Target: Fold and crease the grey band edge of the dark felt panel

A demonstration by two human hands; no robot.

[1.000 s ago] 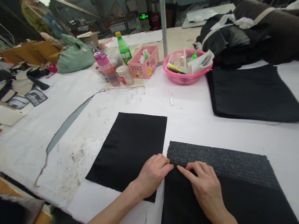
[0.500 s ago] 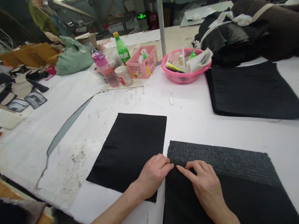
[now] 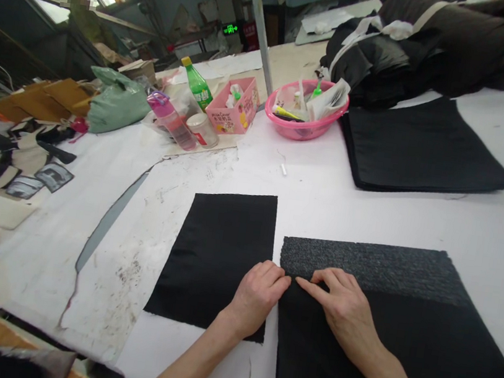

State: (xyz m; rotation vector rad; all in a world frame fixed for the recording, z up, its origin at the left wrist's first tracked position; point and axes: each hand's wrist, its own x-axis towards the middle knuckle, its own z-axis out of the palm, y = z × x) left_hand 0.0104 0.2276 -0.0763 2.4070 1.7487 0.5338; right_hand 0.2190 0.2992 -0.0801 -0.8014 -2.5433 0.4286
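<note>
A large black fabric panel (image 3: 378, 357) with a speckled dark grey strip (image 3: 381, 268) along its far edge lies in front of me. My left hand (image 3: 258, 293) is closed at the panel's left edge, fingertips on the cloth where strip and black part meet. Just right of it, my right hand (image 3: 343, 305) rests on the panel with thumb stretched left, fingers bent and a gap between them. Both thumbs point at each other, nearly touching. Under and beside my left wrist is a smaller black fabric piece (image 3: 219, 253), flat on the white table covering (image 3: 87, 322).
A stack of black fabric (image 3: 426, 151) lies behind, near dark fabric rolls (image 3: 441, 40). A pink basin (image 3: 302, 127), pink box (image 3: 231, 111), green bottle (image 3: 197, 86) and jar (image 3: 203, 130) stand at the back. A person (image 3: 90, 22) is at the far left.
The view has shifted slightly, so the background sits a little further left. Both hands keep their places on the panel. The person at the far left stands more upright.
</note>
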